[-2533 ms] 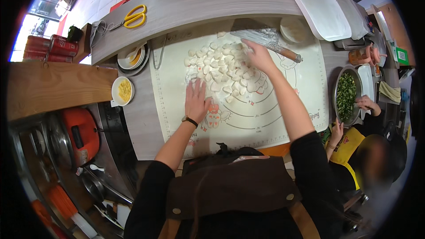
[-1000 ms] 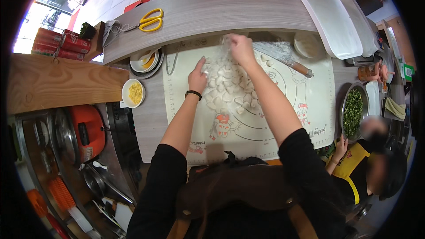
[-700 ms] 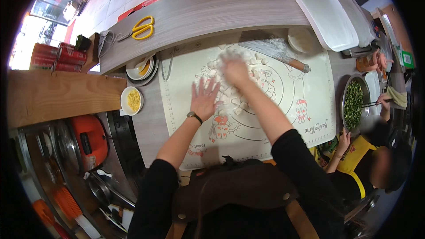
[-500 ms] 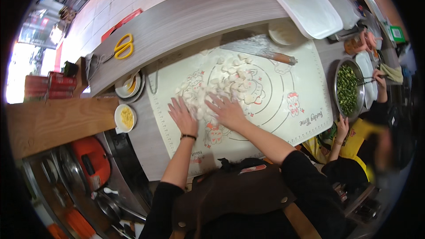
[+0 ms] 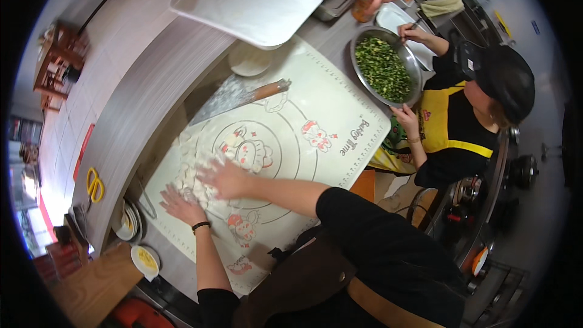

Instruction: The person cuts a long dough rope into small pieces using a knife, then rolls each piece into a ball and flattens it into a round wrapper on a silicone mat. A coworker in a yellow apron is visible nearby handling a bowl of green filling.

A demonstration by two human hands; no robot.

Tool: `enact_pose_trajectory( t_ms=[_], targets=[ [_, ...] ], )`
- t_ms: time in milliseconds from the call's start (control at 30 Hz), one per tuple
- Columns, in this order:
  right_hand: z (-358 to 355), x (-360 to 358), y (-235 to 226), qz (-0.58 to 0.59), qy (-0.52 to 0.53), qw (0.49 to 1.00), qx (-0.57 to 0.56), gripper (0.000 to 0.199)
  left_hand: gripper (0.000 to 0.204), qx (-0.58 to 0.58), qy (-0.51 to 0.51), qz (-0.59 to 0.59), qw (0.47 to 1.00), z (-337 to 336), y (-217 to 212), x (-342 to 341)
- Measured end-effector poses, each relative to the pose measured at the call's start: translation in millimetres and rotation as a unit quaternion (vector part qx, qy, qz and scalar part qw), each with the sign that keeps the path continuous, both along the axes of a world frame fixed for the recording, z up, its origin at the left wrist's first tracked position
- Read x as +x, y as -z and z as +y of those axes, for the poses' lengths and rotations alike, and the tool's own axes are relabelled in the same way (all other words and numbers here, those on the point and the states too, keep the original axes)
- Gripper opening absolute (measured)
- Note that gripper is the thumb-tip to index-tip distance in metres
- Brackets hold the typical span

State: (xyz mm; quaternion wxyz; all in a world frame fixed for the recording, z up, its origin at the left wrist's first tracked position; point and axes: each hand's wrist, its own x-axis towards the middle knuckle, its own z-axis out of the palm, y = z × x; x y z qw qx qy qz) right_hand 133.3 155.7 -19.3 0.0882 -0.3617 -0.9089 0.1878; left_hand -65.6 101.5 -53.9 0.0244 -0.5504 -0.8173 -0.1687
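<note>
Small floury pieces of white dough (image 5: 186,173) lie in a heap on a cream printed baking mat (image 5: 285,173). My left hand (image 5: 184,205) rests against the near left side of the heap, its fingers apart and palm down. On the other side, my right hand (image 5: 226,177) lies over the dough with spread fingers, slightly blurred. Neither hand grips anything; some pieces are hidden under the fingers. Beyond them on the mat is a broad, flour-dusted knife (image 5: 237,98) with a wooden handle. A round pale bowl (image 5: 249,61) stands behind it.
A white tray (image 5: 249,0) sits on the raised counter ledge (image 5: 136,85). To the right, a co-worker (image 5: 461,115) stirs chopped greens in a steel bowl (image 5: 419,85). Yellow scissors (image 5: 94,185), stacked dishes (image 5: 126,222) and a white cup with yellow bits (image 5: 146,261) are at left.
The view has swung to the right, showing more of the co-worker. Dough pieces that lay over the mat's printed middle are now bunched closer around my hands.
</note>
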Motion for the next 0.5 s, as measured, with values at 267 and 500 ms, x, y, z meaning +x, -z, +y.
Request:
enact_pose_trajectory(
  t_ms=[267,500],
  targets=[
    [-23,69,-11,0.061,0.161,0.982,-0.075,0.067,0.055,-0.088,0.239,-0.049,0.966,17,-45,40],
    [-79,41,16,0.130,-0.026,0.991,0.011,0.076,0.064,-0.128,0.225,0.057,0.964,-71,-24,43]
  ],
)
